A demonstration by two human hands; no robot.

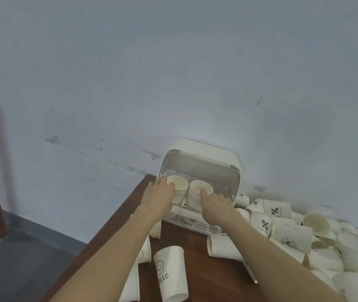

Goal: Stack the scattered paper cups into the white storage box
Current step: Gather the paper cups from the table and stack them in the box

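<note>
A heap of loose paper cups (317, 238) crowds the counter (206, 277) to the right of the white storage box (206, 159), right up against its side; more lie on their sides near the front, one marked "HELLO" (171, 273). Inside the box, two stacks of cups (190, 192) lie with mouths toward the person, long axis running back toward the wall (173, 73). The left hand (158, 198) grasps the left stack; the right hand (216, 203) rests on the right stack, its grip unclear.
</note>
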